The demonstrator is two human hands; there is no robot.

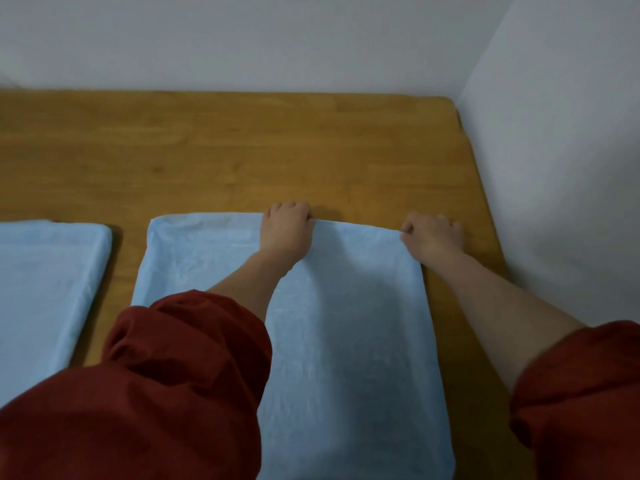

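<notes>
Fingers: both hands have their fingers (294,207) curled over the far edge of the blue towel (346,323), grasping the cloth.
Left hand (285,225): grips the far hem near its middle, knuckles up.
Right hand (433,233): grips the far right corner of the same hem, where the cloth is lifted slightly into a ridge.
Towel position: lies flat on the wooden table (242,143), running from the person's body outward, with its right edge close to the table's right edge.
Open room: a broad stretch of bare wood lies beyond the hands up to the back wall (242,36). The side wall (554,133) stands just right of the table.
Second towel (48,271): same pale blue, folded flat with rounded corners, to the left, with a strip of wood between the two.
Materials: soft, faintly napped cloth; smooth honey-coloured planks with visible grain; plain matt white walls.
Sleeves (156,375): dark red fabric, bunched up above bare forearms.
</notes>
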